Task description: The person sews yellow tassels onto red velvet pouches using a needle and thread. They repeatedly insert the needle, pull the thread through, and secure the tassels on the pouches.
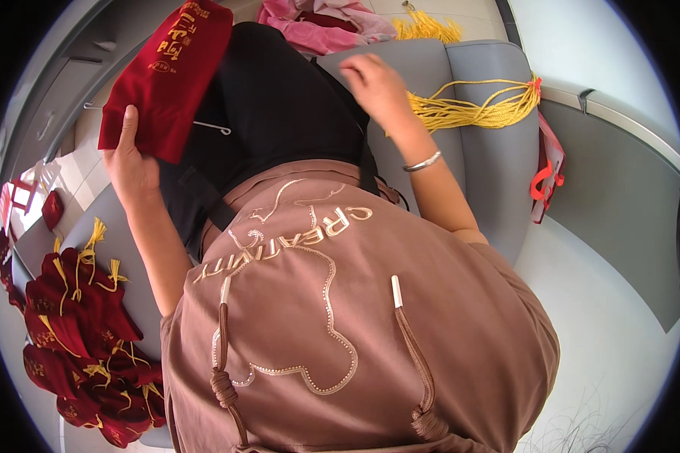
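Note:
My left hand (130, 170) grips the lower end of a dark red velvet pouch (170, 85), thumb on its face. The pouch lies over my left leg and bears gold writing. A thin metal wire with a looped end (212, 127) shows at the pouch's right edge; its middle is hidden by the pouch. My right hand (377, 88) is raised near my right thigh, fingers curled and slightly blurred. Whether it holds anything cannot be made out. Beside its wrist, a bundle of yellow cords (487, 110), tied with a red band, lies across the sofa seat and arm.
Red pouches with yellow tasselled cords (85, 334) are heaped on the left of the grey sofa (484, 170). Yellow tassels (428, 28) and a pink plastic bag (328, 28) are at the far side. A red-and-white paper bag (547, 170) hangs beside the sofa arm.

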A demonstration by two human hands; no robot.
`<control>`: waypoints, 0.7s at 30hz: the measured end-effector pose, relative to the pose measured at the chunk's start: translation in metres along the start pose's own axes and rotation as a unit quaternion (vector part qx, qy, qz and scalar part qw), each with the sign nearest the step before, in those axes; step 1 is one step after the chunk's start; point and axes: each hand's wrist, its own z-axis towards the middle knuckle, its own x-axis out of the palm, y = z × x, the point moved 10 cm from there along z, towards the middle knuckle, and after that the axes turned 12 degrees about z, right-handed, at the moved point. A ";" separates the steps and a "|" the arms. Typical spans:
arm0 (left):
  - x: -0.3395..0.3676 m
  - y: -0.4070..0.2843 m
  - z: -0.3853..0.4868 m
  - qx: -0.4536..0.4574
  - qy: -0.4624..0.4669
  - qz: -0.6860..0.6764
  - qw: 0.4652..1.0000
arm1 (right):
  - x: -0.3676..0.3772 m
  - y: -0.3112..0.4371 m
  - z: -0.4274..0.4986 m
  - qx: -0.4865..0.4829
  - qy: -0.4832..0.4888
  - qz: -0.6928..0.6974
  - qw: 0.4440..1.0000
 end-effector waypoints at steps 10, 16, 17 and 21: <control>-0.004 0.014 0.002 -0.032 0.001 -0.002 0.999 | -0.077 -0.141 -0.071 0.233 0.040 -0.241 0.941; -0.007 0.016 0.002 -0.038 0.005 0.003 0.999 | -0.068 -0.150 -0.074 0.242 0.087 -0.245 0.935; -0.008 0.017 0.002 -0.038 0.002 0.004 0.999 | -0.069 -0.148 -0.073 0.230 0.088 -0.241 0.939; -0.006 0.018 0.002 -0.036 0.016 -0.002 0.999 | -0.065 -0.148 -0.072 0.198 0.097 -0.281 0.934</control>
